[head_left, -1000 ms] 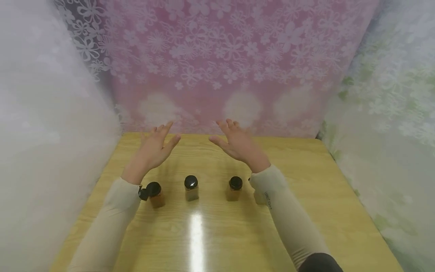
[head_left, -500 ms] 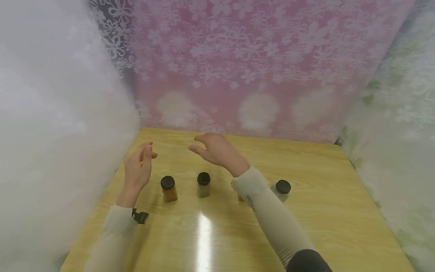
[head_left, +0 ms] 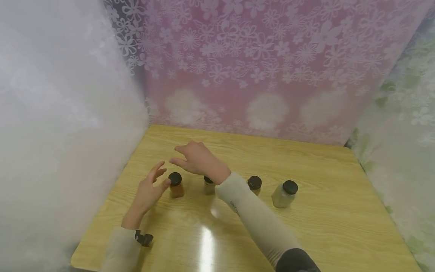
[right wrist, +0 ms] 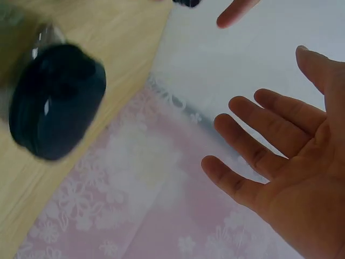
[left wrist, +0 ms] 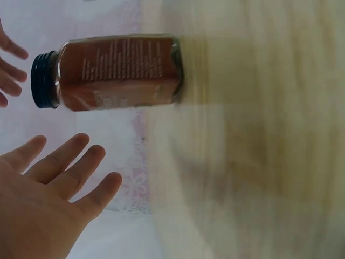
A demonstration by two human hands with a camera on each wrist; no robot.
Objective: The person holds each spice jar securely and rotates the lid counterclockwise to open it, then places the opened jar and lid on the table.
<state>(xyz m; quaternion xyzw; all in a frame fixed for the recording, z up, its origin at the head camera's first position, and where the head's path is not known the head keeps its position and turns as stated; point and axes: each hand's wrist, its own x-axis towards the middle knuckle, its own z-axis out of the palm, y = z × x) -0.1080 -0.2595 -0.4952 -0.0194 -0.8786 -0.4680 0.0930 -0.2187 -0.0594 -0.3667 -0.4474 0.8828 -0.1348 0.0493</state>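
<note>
A square glass spice jar of reddish-brown powder (head_left: 176, 190) with a black lid stands upright at the left of a row of jars. My left hand (head_left: 147, 192) is just to its left, fingers spread and slightly bent. In the left wrist view, a gap separates this hand (left wrist: 48, 194) from the jar (left wrist: 116, 73). My right hand (head_left: 198, 160) hovers beyond the jars, near the reddish one, holding nothing. Its fingers (right wrist: 250, 145) are spread in the right wrist view. My right forearm partly hides a second jar (head_left: 209, 189) of greyish contents and a third jar (head_left: 255, 183).
A jar of pale contents (head_left: 283, 196) stands at the right end of the row. The wooden table (head_left: 326, 226) meets a pink floral curtain (head_left: 238, 105) at the back. Pale hangings (head_left: 68, 132) flank it at left and right.
My right hand has moved left across the jars, toward the reddish one. The left hand has drawn back, then come up beside that jar. The view has shifted left.
</note>
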